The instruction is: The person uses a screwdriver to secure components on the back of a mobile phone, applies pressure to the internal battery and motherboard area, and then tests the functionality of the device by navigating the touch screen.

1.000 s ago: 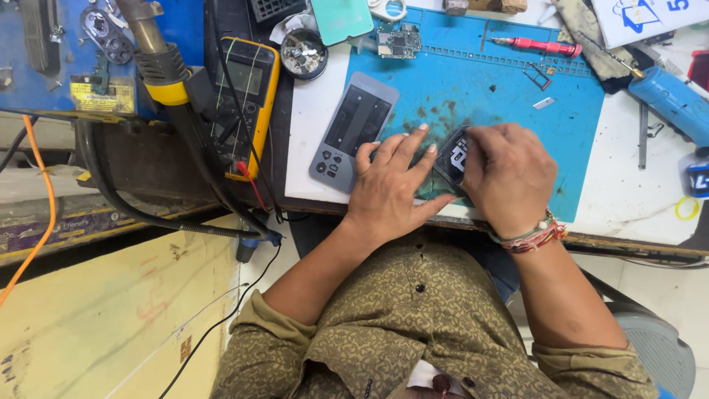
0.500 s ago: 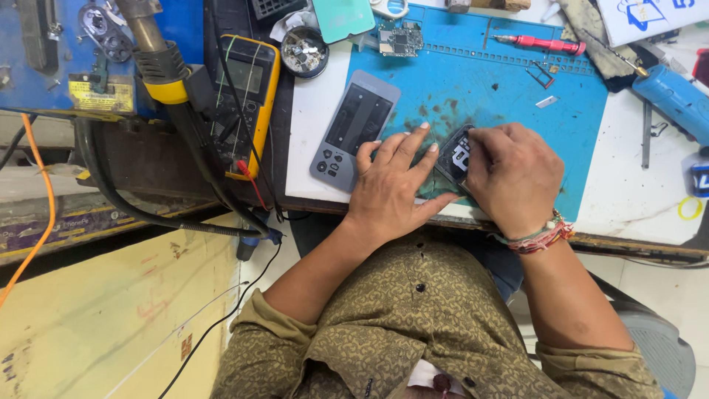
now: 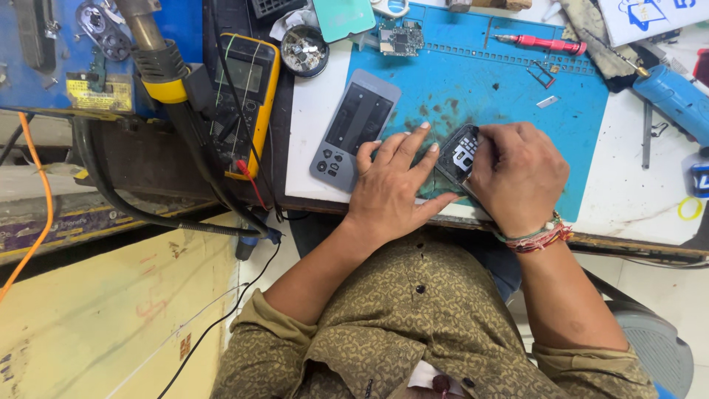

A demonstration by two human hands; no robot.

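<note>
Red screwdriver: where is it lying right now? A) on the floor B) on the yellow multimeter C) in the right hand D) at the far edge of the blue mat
D: the red screwdriver lies at the top edge of the blue mat, away from both hands.

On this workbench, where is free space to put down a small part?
The blue mat is bare between the red screwdriver and the right hand. White tabletop right of the mat is also free. It is crowded near the left hand, the grey device and the opened phone.
</note>
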